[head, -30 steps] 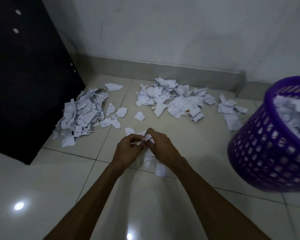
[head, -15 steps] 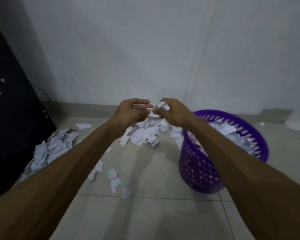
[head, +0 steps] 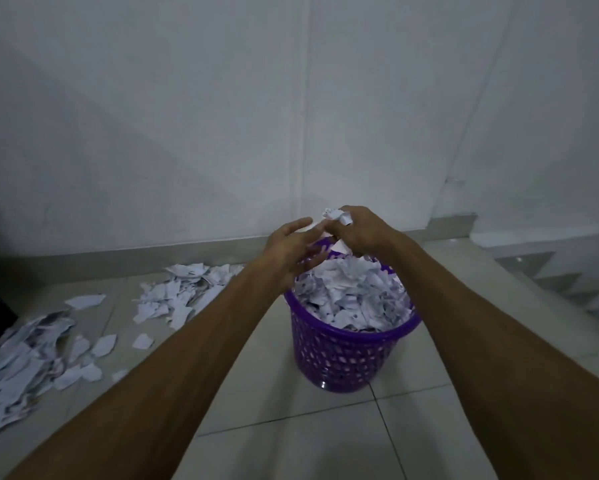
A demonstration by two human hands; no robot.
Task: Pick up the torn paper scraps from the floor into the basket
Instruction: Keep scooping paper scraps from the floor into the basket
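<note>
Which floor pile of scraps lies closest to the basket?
The scrap pile by the baseboard, just left of the purple basket. The other pile lies farther left, near the dark cabinet.

I see a purple perforated basket (head: 343,355), white paper scraps (head: 350,292), pale grey floor tiles (head: 291,441) and a white wall (head: 222,116).

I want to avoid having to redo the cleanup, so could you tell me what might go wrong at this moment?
The purple basket is already heaped above its rim, so scraps released by the right hand may slide off onto the floor. The left hand, open over the far rim, could brush the heap and knock pieces out.
</note>
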